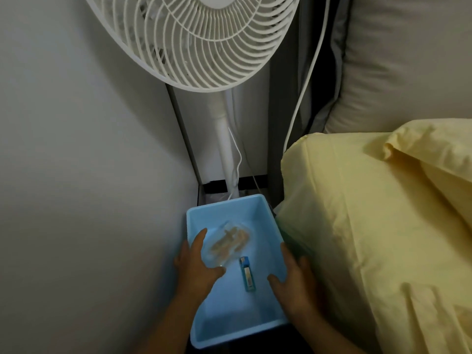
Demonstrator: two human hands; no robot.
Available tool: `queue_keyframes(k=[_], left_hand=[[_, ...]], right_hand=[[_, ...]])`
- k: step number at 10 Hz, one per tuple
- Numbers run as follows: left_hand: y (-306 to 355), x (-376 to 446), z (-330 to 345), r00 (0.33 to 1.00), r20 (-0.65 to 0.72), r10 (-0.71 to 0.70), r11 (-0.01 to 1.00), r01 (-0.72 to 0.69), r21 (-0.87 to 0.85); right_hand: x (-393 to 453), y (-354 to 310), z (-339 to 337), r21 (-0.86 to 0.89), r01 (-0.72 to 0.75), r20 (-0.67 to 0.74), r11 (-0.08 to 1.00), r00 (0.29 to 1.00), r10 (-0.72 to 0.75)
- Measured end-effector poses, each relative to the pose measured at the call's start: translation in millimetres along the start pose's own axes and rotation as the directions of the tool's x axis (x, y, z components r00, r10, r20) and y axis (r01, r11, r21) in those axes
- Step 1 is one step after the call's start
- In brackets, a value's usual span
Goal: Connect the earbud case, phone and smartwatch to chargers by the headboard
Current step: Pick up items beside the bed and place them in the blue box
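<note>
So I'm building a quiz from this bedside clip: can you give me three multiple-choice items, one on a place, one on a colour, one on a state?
1. Where does the lighter lie?
A. inside the tray
B. on the pillow
C. on the fan's grille

2. What colour is the tray?
A. red
B. light blue
C. black

3. How are the hands placed?
A. both on the pillow
B. both raised to the fan
C. one at each side of the tray

Answers:
1 A: it lies on the tray's floor, beside a clear bag.
2 B: its rim and walls are light blue.
3 C: the left hand is on the left rim and the right hand on the right rim, next to the yellow pillow.
</note>
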State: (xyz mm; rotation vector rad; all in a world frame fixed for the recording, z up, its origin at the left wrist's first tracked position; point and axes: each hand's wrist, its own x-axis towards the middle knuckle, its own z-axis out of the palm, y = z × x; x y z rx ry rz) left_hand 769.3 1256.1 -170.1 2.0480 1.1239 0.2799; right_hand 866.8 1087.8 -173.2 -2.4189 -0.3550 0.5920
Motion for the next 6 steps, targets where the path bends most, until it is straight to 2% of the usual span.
queue_keyframes(k=[4,5,6], left_hand=[[-3,-15,0,0.999,0.001,-0.041,0.999,0.041,0.03],[8,-28,-13,0.998,-0.008,-0.055,0.988,0.056,0.143],[36,-41,-41,0.999,-0.016,-0.044,0.983,0.046,0.178]], right_hand=[[-4,-5,-4,-0.039,0.035,0.01,0.999,0.999,-0.035],[-17,-16,-20,-0.065,0.063,0.063,0.996,0.996,-0.059],[-38,-35,-51,-0.117,0.142,0.074,0.983,0.988,-0.134]])
